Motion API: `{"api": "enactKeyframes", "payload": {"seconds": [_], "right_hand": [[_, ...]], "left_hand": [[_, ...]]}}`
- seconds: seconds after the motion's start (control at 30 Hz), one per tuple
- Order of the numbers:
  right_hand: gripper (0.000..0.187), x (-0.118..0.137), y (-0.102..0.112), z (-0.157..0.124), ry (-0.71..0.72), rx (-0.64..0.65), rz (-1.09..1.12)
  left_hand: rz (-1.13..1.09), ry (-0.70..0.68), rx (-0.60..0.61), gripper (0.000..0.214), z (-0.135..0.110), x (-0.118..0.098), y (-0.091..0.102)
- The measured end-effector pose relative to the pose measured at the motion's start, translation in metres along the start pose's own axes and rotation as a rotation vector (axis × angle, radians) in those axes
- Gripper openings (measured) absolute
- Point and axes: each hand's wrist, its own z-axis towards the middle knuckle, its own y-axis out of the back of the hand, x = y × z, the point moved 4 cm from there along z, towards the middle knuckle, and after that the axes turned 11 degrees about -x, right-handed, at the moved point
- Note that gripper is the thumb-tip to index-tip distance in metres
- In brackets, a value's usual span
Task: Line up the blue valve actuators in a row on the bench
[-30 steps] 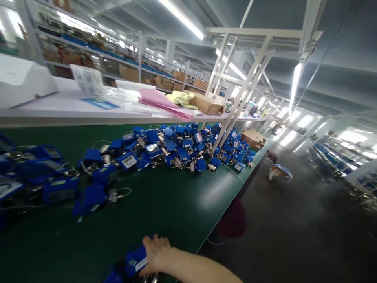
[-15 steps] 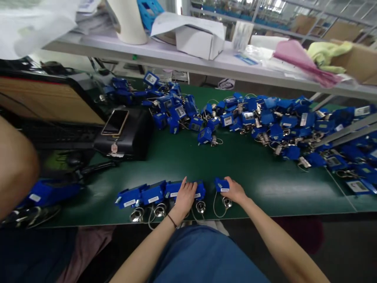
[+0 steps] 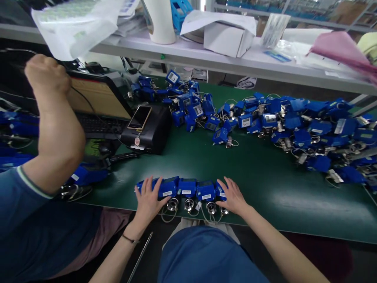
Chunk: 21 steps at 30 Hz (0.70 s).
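Observation:
A row of several blue meters [image 3: 187,188] with round metal pipe fittings [image 3: 189,204] and thin cables runs along the front edge of the green table. At its left end lies my left hand [image 3: 149,199], fingers spread over the leftmost meter and thumb near a fitting. My right hand [image 3: 232,197] rests with fingers apart on the rightmost meter [image 3: 219,190], partly covering it. Neither hand grips around a meter. White labels face me on the meters' front sides.
More blue meters [image 3: 303,137] are heaped at the back and right of the green table [image 3: 188,161]. On the left are a black box [image 3: 160,133] with a phone [image 3: 140,118], a monitor [image 3: 97,94] and a co-worker's raised arm [image 3: 57,118]. A shelf [image 3: 194,53] spans the back.
My left hand has moved left along the row to its end. My right hand's meter now sits against the others, and its fingers have spread. The co-worker's arm shows more fully.

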Motion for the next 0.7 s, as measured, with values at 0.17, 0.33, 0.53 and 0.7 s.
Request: {"api": "enactKeyframes", "payload": {"seconds": [0.17, 0.33, 0.53, 0.7], "right_hand": [[0.086, 0.006, -0.007, 0.014, -0.078, 0.127, 0.0], [0.087, 0.01, -0.006, 0.023, -0.162, 0.122, -0.058], [0.078, 0.032, -0.008, 0.026, 0.209, 0.044, -0.067], [0.073, 0.03, -0.017, 0.023, 0.138, 0.004, -0.058]], "left_hand": [[-0.004, 0.102, 0.131, 0.081, -0.01, 0.039, -0.019], [0.006, 0.091, 0.212, 0.071, -0.004, 0.025, -0.025], [0.037, 0.05, 0.181, 0.062, -0.003, 0.025, -0.019], [0.004, 0.033, 0.121, 0.059, -0.008, 0.034, -0.017]]}}
